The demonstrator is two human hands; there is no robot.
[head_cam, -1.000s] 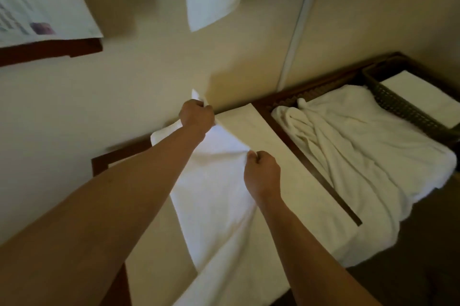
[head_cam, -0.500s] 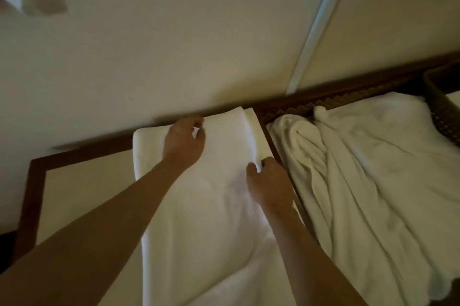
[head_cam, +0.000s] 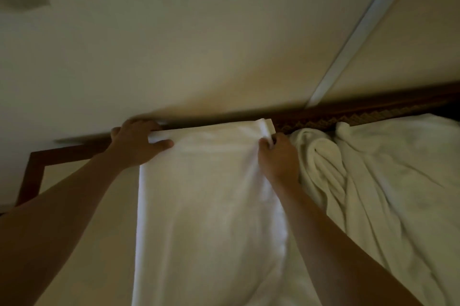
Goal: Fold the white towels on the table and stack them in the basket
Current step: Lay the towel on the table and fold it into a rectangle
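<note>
Since a second ago your towel (head_cam: pixel 209 196) has come down from mid-air onto the counter (head_cam: pixel 34 169), far edge at the wall, ready for folding. Your left hand (head_cam: pixel 137 142) and right hand (head_cam: pixel 277 156) each pinch a far corner. Unfolded towels (head_cam: pixel 388 181) lie heaped alongside.

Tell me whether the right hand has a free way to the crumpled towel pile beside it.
Probably yes: the right hand pinches the flat towel right beside the crumpled towel pile, nothing between, but must let go first.
</note>
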